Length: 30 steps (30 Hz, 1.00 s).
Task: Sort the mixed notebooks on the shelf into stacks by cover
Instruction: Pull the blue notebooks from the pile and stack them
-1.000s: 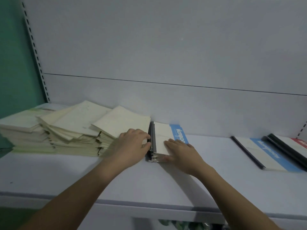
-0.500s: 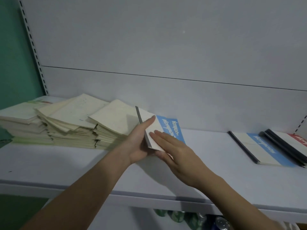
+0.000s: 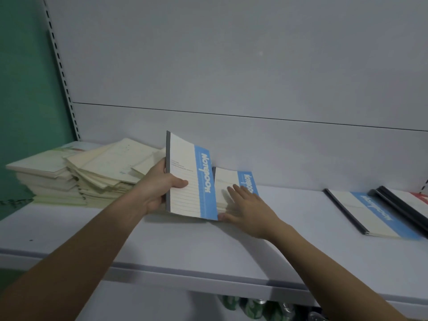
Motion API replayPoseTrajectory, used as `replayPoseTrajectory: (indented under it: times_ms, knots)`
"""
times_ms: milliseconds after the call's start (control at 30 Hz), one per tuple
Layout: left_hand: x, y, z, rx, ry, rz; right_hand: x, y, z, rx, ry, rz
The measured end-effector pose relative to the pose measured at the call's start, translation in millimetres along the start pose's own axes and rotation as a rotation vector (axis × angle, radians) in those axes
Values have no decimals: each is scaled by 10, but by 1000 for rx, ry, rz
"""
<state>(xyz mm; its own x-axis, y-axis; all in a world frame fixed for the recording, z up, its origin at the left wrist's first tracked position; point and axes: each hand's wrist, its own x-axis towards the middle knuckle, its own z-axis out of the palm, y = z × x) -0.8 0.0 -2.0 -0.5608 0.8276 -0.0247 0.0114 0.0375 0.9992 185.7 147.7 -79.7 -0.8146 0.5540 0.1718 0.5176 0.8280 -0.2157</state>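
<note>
A: Blue-striped notebook (image 3: 188, 179), where?
B: Head view: left hand (image 3: 157, 188) grips it by the grey spine, thumb curled over the cover. Lifted and tilted, long axis running front to back of the shelf (image 3: 185, 246).
A: Right hand (image 3: 245, 207)?
B: Fingers flat, pressing the matching stack (image 3: 234, 188) at the shelf's back edge, just right of the lifted one. Blue pile (image 3: 370, 214) sits toward the right end, so I'd judge the right hand nearer for a handover.
</note>
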Motion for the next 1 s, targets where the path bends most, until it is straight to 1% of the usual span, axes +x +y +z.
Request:
replayPoseTrajectory:
  times_ms: [67,100,167,233,300,333,367,467,533,567,600,667,733,800,900,967,1000]
  knots:
    - [-6,9,-28,25,15,2,65,17,104,-66,-48,15]
    - [0,10,-42,23,21,5,79,21,138,-118,-31,9]
    - [12,8,-78,14,38,20,58,20,127,-209,77,-19]
    - [10,18,-117,17,55,29,4,8,14,-204,118,-17]
    - [4,25,-153,14,44,8,-51,23,-116,-88,107,37]
    - [-2,33,-161,11,32,-10,-65,38,-177,7,126,79]
    - [-2,31,-167,8,22,-30,-76,48,-226,118,179,116]
    - [-12,15,-131,-1,11,-61,-47,27,-327,423,432,195]
    - [-21,-16,-58,-23,8,-64,-47,-92,-389,546,559,182]
    - [-19,-40,-11,-37,9,-70,-72,-184,-411,575,582,160]
    - [-10,-62,44,-57,10,-78,-99,-285,-416,577,576,125]
    - [-11,-78,160,-125,-9,-108,-179,-502,-366,513,488,26]
    - [8,-62,234,-178,-69,-129,-253,-671,-247,380,414,-119]
    - [26,-43,253,-155,-99,-115,-290,-745,-149,241,394,-210]
    - [47,-64,219,-117,-66,-88,-263,-700,-152,187,336,-222]
    - [66,-109,181,-59,-19,-83,-241,-642,-177,250,266,-230]
    - [78,-123,164,-37,13,-74,-216,-610,-181,286,266,-213]
